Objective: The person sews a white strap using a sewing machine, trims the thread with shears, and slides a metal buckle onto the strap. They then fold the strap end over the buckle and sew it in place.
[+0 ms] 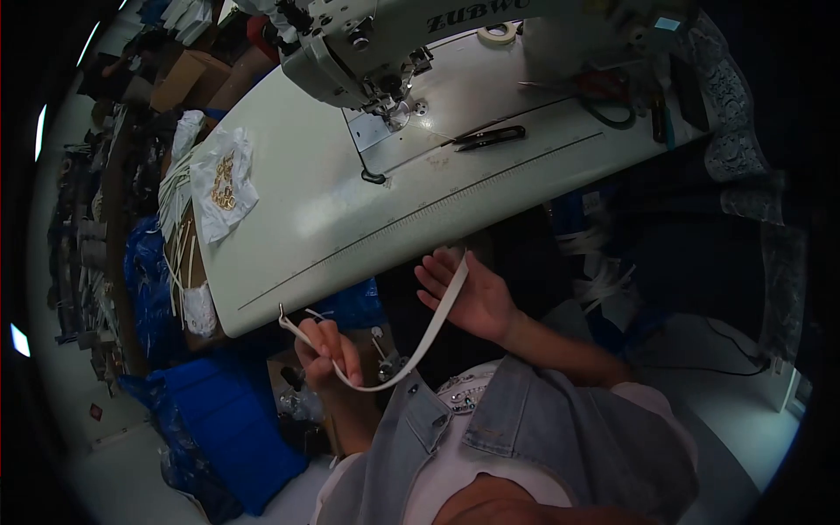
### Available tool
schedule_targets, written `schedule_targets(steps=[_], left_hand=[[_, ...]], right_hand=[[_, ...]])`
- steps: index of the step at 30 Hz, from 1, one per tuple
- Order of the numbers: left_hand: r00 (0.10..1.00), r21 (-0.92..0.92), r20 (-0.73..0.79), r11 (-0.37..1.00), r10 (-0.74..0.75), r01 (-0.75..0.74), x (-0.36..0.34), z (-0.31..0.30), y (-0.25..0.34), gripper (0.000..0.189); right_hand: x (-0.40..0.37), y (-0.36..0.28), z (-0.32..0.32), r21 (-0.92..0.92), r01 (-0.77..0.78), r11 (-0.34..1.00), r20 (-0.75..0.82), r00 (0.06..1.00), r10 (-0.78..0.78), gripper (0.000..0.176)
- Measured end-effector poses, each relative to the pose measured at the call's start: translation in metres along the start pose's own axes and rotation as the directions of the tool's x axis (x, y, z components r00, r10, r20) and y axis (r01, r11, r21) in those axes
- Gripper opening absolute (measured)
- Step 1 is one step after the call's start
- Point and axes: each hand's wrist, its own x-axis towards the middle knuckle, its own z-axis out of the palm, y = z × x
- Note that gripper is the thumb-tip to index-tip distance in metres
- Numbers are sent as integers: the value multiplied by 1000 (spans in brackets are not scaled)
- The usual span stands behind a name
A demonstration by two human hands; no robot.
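A narrow white strap (429,339) hangs in a curve between my two hands, in front of the table edge. My left hand (327,352) is closed around one part of it, with a short end sticking out past the fingers. That end carries a small metal piece (282,310), too small to make out fully. My right hand (479,302) is palm up and holds the strap's other end near the thumb, its other fingers stretched out. The sewing machine (350,57) stands on the white table (289,197) beyond my hands.
Black thread snips (490,137) lie near the needle area, and scissors (604,92) lie farther right. A white bag (247,188) with gold-coloured metal pieces (224,185) is at the left. White strips (178,206) hang beside it. A blue bundle (227,429) stands lower left.
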Motion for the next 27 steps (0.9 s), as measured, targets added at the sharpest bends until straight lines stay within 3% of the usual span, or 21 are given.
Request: schedule_targets(steps=[2,4,5,6,7,8,9,10,11,12,13,14,16,17,19,20,22,23,25,26,27], left_hand=[[963,-193,263,975,-61,114,-10,-36,16,9],[959,-66,243,984,-144,165,-22,-64,21,6],[954,65,205,975,-220,211,-24,-76,20,7],[953,56,206,976,-220,213,-26,-85,14,7],[892,697,-115,604,-438,387,-27,-93,9,10],[798,872,-486,-134,-356,471,-26,-96,5,18],[747,828,-507,-483,-430,285,-15,-80,-1,32],[751,829,-506,-479,-425,288,-2,-61,-6,32],[748,880,-471,-194,-467,433,12,-38,-9,35],[759,833,-429,110,-489,542,24,-16,-15,38],[873,817,-280,379,-399,435,35,3,-25,44],[956,746,-147,607,-253,275,45,22,-37,50],[994,619,-85,778,-64,103,67,51,-59,55],[998,577,-68,816,13,29,77,59,-65,57],[979,500,-184,848,-91,173,87,59,-62,54],[979,509,-190,845,-72,161,87,57,-60,54],[972,352,-191,915,-137,198,88,51,-58,50],[971,355,-196,914,-135,198,89,51,-56,50],[975,46,-164,987,-148,157,87,53,-54,47],[974,45,-171,986,-148,158,87,51,-53,47],[980,150,-177,981,-92,119,86,49,-51,46]], right_hand=[[-11,-13,-22,39,33,999,74,997,-36,34],[-29,-29,-29,83,62,995,128,989,-72,31],[-40,-39,-19,-187,263,947,168,958,-233,28],[-50,-44,-7,-431,437,789,244,899,-364,27],[-57,-41,6,-610,495,619,267,864,-428,21],[-63,-38,19,-613,493,617,259,864,-433,21],[-66,-33,31,-847,431,312,291,866,-407,19],[-65,-29,42,-945,324,-51,320,874,-365,17],[-63,-24,51,-944,324,-56,322,879,-352,17],[-60,-20,60,-890,357,-284,436,849,-300,15],[-55,-16,65,-782,385,-490,536,816,-215,13],[-49,-11,63,-777,400,-486,537,824,-180,13],[-37,-2,53,-645,282,-710,537,829,-158,10],[-31,1,47,-634,310,-708,542,831,-122,10],[-24,7,35,-573,142,-807,379,919,-108,14],[-24,9,32,-569,160,-807,383,919,-87,14],[-23,11,29,-667,357,-654,489,872,-23,17],[-23,11,34,-669,360,-651,488,873,-19,17],[-28,11,45,-796,377,-474,416,909,25,16],[-27,9,43,-800,374,-470,410,912,27,16],[-27,6,40,-897,313,-312,320,947,31,15]])
